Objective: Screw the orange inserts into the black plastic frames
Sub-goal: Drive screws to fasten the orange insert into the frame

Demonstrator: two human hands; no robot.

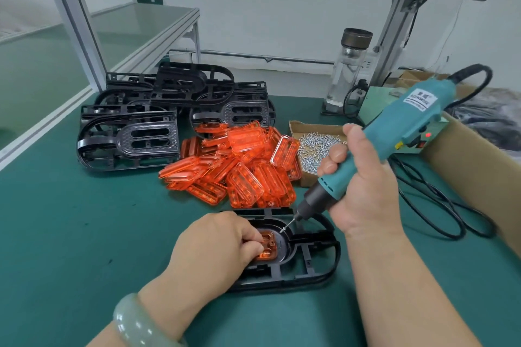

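Bright, even overhead light, only faint shadows on the counter (84,234). Straight edges bow toward the corners; everything near is sharp.

A thick, glossy bangle (135,324) of pale, cloudy green, smooth and rounded, rings the worker's left wrist behind the left hand (214,245); both forearms are bare.

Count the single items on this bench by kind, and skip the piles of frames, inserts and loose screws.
Black plastic frame being worked on: 1
Orange insert seated in it: 1
Teal electric screwdriver: 1
Cardboard screw tray: 1
Glass bottle: 1
Total: 5
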